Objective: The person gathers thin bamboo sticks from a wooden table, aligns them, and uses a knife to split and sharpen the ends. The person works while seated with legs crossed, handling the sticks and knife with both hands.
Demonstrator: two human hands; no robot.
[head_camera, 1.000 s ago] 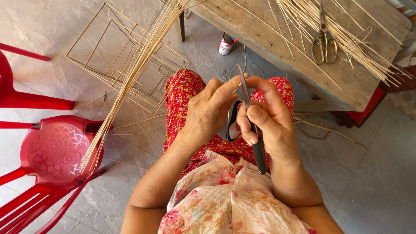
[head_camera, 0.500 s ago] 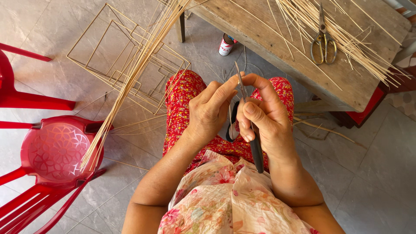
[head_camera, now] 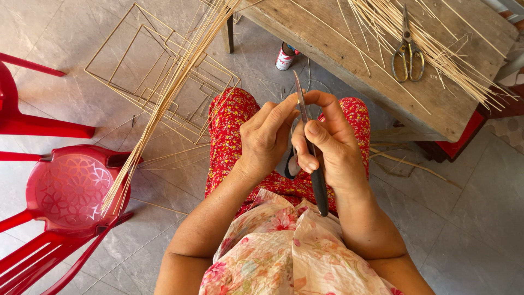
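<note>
Both hands meet over the lap, above red floral trousers (head_camera: 232, 131). The left hand (head_camera: 265, 139) is curled, its forefinger stretched up and pressed against the flat of a knife (head_camera: 311, 158) — a slim grey blade pointing up and away, its dark handle running down toward the body. The right hand (head_camera: 330, 147) is clamped round that handle, thumb laid along it, forefinger arched over the top to meet the left fingertip. Whether a thin bamboo strip is pinched between them cannot be told; the left hand is shut against the blade.

A small can (head_camera: 285, 56), white with a red band, stands on the tiled floor (head_camera: 65, 33) just beside the bench leg; its label is too small to make out.

The wooden bench (head_camera: 349, 60) carries loose bamboo splints (head_camera: 453, 54) and a pair of scissors (head_camera: 407, 54) lying among them. A long bundle of splints (head_camera: 164, 104) leans across square bamboo frames (head_camera: 136, 60) on the floor, its lower end resting on a red plastic chair (head_camera: 71, 191) — well apart from the hands.
</note>
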